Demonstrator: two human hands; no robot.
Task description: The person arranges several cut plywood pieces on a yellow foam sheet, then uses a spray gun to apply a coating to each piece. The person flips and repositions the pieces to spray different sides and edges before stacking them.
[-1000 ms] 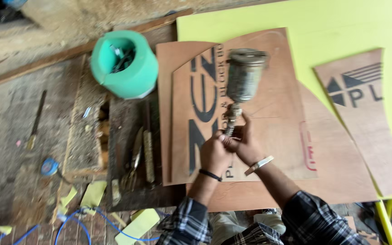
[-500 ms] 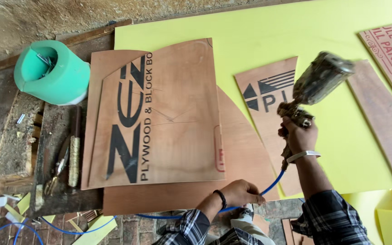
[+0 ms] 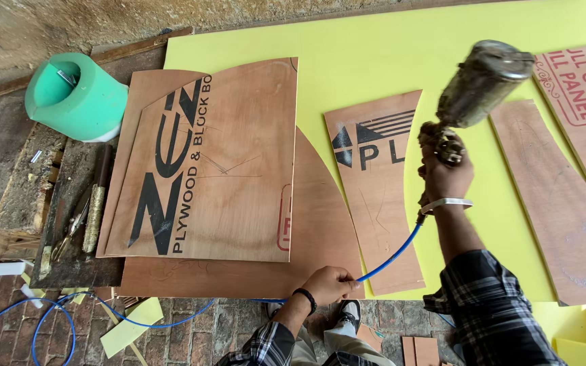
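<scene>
The right hand is closed around the grip of a spray gun, held up over the yellow sheet between the narrow plywood piece and the plywood panel at the far right. The left hand pinches the blue hose at the near edge of the big curved board. As far as the view shows, every wood face looks dry and bare, so spraying seems not yet begun; the cup is blurred, so whether anything leaves the nozzle is hard to tell. Against half a second ago, the gun sits a little lower and nearer the narrow piece, and the left hand has shifted right along the hose.
</scene>
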